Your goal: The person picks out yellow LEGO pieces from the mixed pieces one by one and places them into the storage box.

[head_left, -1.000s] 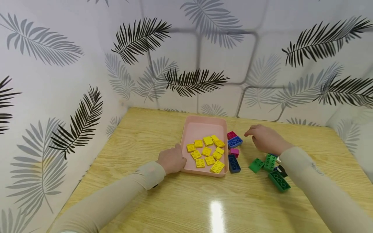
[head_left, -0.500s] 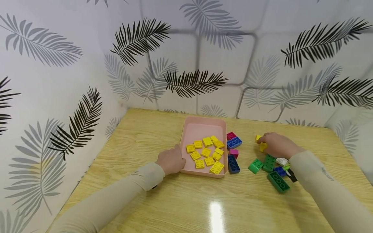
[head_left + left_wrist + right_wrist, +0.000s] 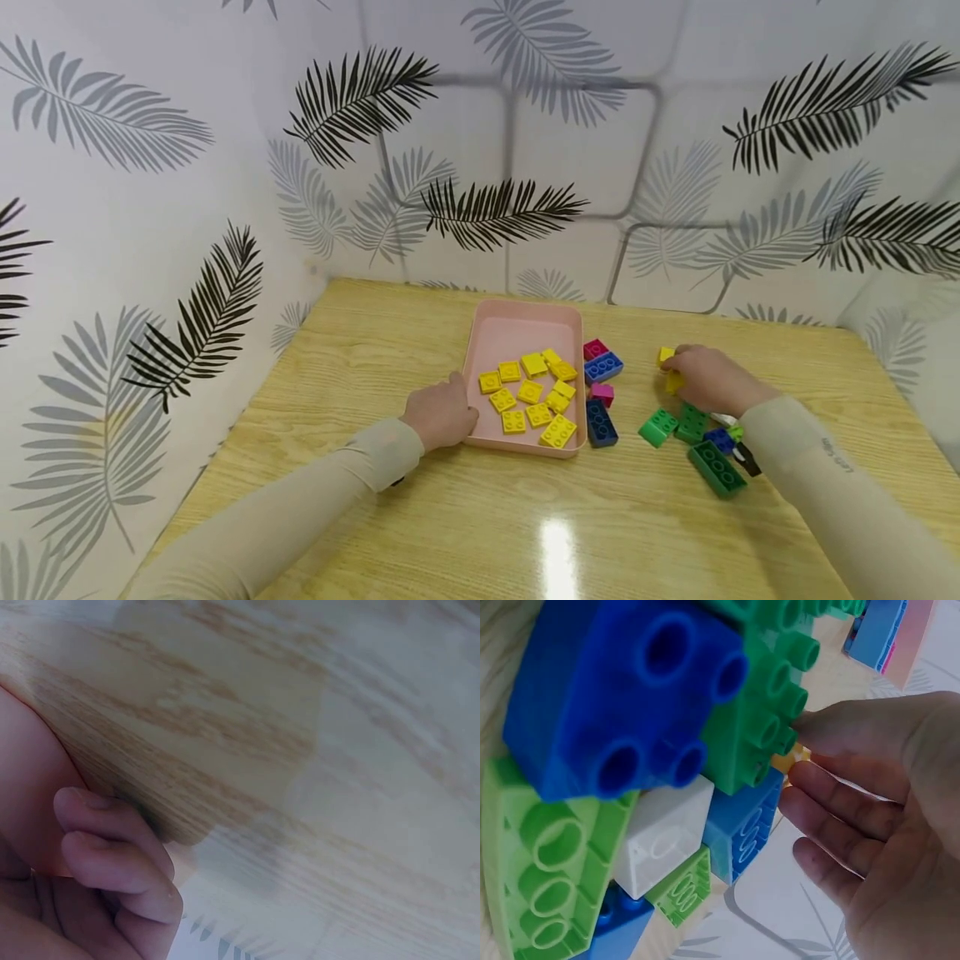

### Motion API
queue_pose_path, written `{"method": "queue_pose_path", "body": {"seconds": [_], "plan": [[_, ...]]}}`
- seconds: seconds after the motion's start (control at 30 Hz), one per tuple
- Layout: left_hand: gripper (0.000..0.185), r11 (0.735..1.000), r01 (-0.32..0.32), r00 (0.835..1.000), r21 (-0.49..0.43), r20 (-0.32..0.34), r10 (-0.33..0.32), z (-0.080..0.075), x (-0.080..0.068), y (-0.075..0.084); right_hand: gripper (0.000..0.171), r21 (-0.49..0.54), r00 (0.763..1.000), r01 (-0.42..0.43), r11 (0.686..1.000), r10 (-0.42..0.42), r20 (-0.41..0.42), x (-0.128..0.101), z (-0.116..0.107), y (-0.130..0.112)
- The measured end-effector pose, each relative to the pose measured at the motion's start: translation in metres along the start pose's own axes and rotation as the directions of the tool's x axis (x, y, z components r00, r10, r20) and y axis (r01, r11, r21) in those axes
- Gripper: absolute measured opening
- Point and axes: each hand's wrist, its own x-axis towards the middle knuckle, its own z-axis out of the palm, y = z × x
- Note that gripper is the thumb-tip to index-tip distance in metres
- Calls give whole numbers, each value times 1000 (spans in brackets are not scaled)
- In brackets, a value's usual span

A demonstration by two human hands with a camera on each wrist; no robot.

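A pink tray (image 3: pixel 529 329) holds several yellow bricks (image 3: pixel 531 392). My left hand (image 3: pixel 441 412) grips the tray's near left side; its fingers (image 3: pixel 124 870) curl at the pink wall in the left wrist view. Over on the right, my right hand (image 3: pixel 712 379) pinches a yellow brick (image 3: pixel 674 382) between thumb and fingertips. Only a sliver of that yellow brick (image 3: pixel 784 761) shows past the green brick (image 3: pixel 757 697) in the right wrist view. Just beyond the same fingertips lies another yellow brick (image 3: pixel 666 355).
Along the tray's right side lie a blue brick (image 3: pixel 603 367), a red brick (image 3: pixel 596 348), a magenta brick (image 3: pixel 602 393) and a navy brick (image 3: pixel 602 423). Under the right forearm sit a long dark green brick (image 3: pixel 717 469), a bright green brick (image 3: pixel 658 427) and a white brick (image 3: pixel 665 836).
My right hand has moved right and down from beside the blue brick to the yellow bricks, and now pinches one. The left hand has stayed on the tray.
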Motion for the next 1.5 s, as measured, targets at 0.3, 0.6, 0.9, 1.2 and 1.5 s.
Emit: {"method": "queue_pose_path", "body": {"seconds": [0.3, 0.6, 0.9, 1.2, 1.5], "plan": [[65, 1000, -5, 1000, 9, -4, 5, 0, 0, -1, 37, -4, 1000, -1, 1000, 1, -8, 0, 0, -7], [59, 1000, -6, 1000, -12, -13, 6, 1, 1, -1, 35, 59, 1000, 12, 998, -13, 23, 3, 4, -10], [61, 1000, 6, 1000, -16, -10, -6, -1, -1, 0, 32, 57, 998, 65, 996, -65, 4, 7, 5, -15], [63, 1000, -2, 1000, -6, -13, 2, -1, 0, 1, 32, 49, 993, 101, 994, -97, -71, 8, -16, -39], [57, 1000, -29, 999, 8, -33, 29, 3, 2, -2, 32, 47, 978, 195, 980, -190, -88, 23, -28, -93]]}}
